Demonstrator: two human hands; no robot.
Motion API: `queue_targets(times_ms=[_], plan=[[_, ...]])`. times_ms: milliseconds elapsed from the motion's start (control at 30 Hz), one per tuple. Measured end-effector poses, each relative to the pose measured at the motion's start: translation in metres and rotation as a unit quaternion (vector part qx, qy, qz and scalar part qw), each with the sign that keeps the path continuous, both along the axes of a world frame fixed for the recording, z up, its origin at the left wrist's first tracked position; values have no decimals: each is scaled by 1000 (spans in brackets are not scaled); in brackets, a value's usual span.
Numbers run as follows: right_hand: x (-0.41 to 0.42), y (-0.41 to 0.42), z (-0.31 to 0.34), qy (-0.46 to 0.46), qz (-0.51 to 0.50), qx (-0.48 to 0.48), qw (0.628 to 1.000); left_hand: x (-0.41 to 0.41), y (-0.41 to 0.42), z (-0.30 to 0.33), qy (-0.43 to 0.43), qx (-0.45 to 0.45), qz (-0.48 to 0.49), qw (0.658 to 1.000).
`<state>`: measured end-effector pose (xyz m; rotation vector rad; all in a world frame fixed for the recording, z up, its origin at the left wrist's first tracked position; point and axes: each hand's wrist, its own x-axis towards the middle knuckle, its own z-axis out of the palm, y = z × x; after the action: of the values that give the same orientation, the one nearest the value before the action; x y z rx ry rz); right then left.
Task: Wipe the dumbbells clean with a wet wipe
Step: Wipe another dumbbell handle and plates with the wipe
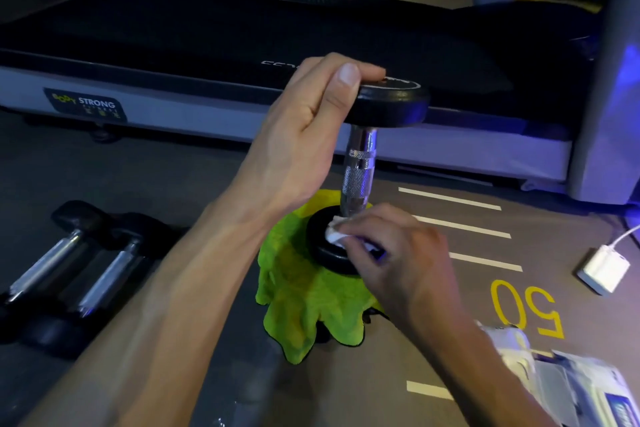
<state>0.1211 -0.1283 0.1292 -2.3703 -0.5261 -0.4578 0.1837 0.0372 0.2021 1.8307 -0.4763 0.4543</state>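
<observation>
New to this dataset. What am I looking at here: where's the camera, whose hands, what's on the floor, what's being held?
There is one picture, from a wide-angle camera worn on a person's head, looking down at their own bare hands. No robot is involved. The left hand grips the top plate of an upright dumbbell, steadying it. The dumbbell's lower plate stands on a green cloth on the gym floor. The right hand pinches a white wet wipe against that lower plate. Two more dumbbells lie at the left. At lower right is a pack of wipes, farther right a white charger. A treadmill sits behind.
</observation>
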Motion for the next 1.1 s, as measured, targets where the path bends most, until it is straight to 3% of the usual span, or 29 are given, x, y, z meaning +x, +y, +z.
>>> queue_targets(times_ms=[133,367,567,700,767,933,1100], plan=[[3,-8,-9,1,-10,80,997,-3,-1,2,21,-9,-7,1000],[18,-29,5,155,90,130,975,7,5,14,-9,43,-1,999],[9,-1,-3,-2,7,94,996,5,17,14,20,6,-59,998],[31,5,28,-150,-33,101,983,7,19,14,24,12,-61,998],[36,3,31,-143,-24,112,983,9,20,14,25,11,-68,997],[13,-3,3,-45,1,12,999,15,23,10,24,-9,-68,997],[30,6,25,-110,-7,36,993,17,24,8,30,-9,-56,998]])
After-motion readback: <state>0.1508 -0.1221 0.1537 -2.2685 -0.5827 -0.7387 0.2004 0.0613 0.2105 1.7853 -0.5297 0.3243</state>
